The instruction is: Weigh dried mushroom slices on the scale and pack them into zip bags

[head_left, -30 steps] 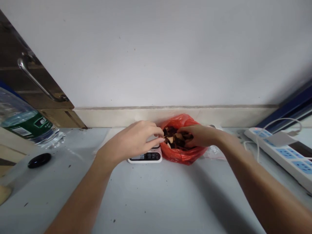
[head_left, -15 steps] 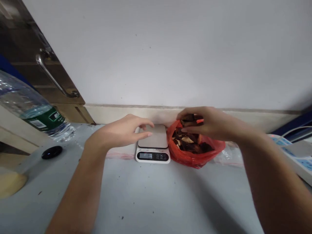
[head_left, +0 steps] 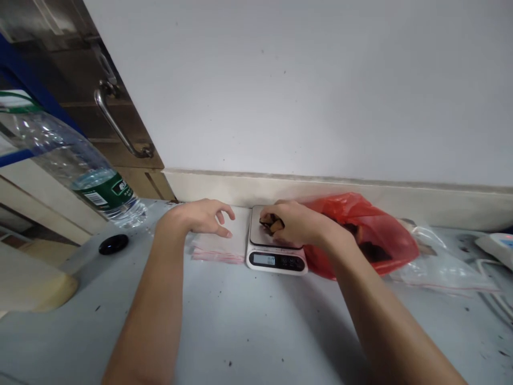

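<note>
Over the plate of a small white kitchen scale, my right hand has its fingers closed around some dark brown dried slices with pale patches. The scale's display reads 0.0. My left hand hovers to the left of the scale, fingers apart and holding nothing. Below it lies a stack of clear zip bags with red seal lines. Right of the scale stands an open red plastic bag with more dark dried pieces inside, partly hidden by my right forearm.
A clear water bottle with a green label stands at the left, near a black round object. More clear bags lie right of the red bag, with a power strip beyond. A white wall rises behind the grey table.
My right hand has moved left from the red bag to the scale with dried slices in it. My left hand has shifted off the scale's plate to its left. The view has turned.
</note>
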